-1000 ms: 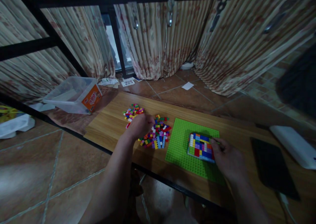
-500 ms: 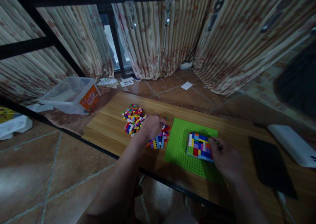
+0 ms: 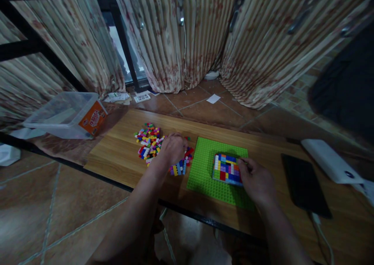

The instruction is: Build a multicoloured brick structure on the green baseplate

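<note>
My left hand [image 3: 174, 147] is over the heap of loose toy bricks [image 3: 150, 143], its fingers curled down among them. The fingertips are hidden, so whatever they pinch cannot be made out. On the green studded baseplate [image 3: 201, 179] is a flat rectangular block of multicoloured bricks [image 3: 227, 169], with red, blue, yellow, white and orange pieces on top. My right hand [image 3: 258, 180] grips the right end of this block between thumb and fingers. Whether the block is pressed onto the studs or just resting there, I cannot tell.
A wooden table [image 3: 112, 152] carries everything. Right of the baseplate lie a black tablet [image 3: 305, 185] with a cable and a white device [image 3: 331, 159]. A clear plastic bin [image 3: 67, 117] with an orange label stands beyond the table's left end. Striped curtains [image 3: 169, 43] hang behind.
The whole scene has shifted left in view as my head turned slightly. My left hand stays over the brick heap and my right hand keeps its grip on the block.
</note>
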Action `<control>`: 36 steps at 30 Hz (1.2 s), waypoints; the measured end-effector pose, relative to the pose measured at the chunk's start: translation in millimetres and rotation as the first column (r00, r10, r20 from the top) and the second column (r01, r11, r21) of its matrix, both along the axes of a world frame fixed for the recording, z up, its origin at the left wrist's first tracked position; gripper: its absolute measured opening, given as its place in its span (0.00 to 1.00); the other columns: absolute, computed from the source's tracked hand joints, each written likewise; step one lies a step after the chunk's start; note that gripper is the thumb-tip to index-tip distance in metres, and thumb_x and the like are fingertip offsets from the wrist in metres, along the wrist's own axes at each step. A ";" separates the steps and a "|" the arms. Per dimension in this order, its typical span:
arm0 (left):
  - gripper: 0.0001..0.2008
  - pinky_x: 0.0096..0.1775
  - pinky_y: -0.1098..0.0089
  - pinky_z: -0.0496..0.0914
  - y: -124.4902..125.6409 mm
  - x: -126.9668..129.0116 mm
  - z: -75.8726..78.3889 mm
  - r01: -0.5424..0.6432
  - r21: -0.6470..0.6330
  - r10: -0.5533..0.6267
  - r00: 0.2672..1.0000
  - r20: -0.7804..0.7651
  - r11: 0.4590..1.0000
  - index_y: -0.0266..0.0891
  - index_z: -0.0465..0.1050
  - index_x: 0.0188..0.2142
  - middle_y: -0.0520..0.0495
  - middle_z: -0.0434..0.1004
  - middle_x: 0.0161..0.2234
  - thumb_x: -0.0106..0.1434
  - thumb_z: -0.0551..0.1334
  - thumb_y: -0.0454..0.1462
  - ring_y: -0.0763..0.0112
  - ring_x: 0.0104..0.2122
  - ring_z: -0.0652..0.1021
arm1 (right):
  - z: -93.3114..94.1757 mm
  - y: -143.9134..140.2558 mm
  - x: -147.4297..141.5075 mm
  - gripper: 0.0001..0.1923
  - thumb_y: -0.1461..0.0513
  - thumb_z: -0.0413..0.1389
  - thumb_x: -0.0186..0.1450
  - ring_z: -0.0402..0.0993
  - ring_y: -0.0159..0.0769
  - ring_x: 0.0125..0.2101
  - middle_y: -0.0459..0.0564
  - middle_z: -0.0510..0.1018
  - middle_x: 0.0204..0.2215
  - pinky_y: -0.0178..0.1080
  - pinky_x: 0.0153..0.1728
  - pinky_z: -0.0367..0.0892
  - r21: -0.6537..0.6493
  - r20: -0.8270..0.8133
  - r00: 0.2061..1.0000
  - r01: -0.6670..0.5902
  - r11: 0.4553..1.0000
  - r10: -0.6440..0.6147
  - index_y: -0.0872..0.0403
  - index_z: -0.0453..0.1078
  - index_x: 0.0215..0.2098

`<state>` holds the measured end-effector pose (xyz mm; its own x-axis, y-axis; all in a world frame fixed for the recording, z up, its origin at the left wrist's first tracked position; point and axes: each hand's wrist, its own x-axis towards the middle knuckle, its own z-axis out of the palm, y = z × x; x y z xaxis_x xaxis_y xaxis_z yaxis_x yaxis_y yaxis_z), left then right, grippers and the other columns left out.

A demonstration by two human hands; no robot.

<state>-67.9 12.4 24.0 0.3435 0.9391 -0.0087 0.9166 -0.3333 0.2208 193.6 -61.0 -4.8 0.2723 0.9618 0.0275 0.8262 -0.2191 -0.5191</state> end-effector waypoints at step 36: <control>0.09 0.32 0.76 0.69 -2.6 81.0 -28.4 0.070 -0.116 0.037 0.686 0.726 0.991 0.37 0.79 0.27 0.52 0.81 0.26 0.59 0.60 0.30 0.73 0.28 0.78 | 3.2 -0.3 -5.3 0.20 0.54 0.46 0.69 0.78 0.44 0.35 0.57 0.82 0.35 0.41 0.37 0.67 0.022 -0.048 0.999 -0.004 1.000 0.005 0.56 0.74 0.45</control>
<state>13.0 9.9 -4.5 0.3076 0.9419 0.1349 0.4461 -0.2679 0.8540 188.3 -61.3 -1.6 0.2697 0.9623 0.0359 0.8012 -0.2035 -0.5628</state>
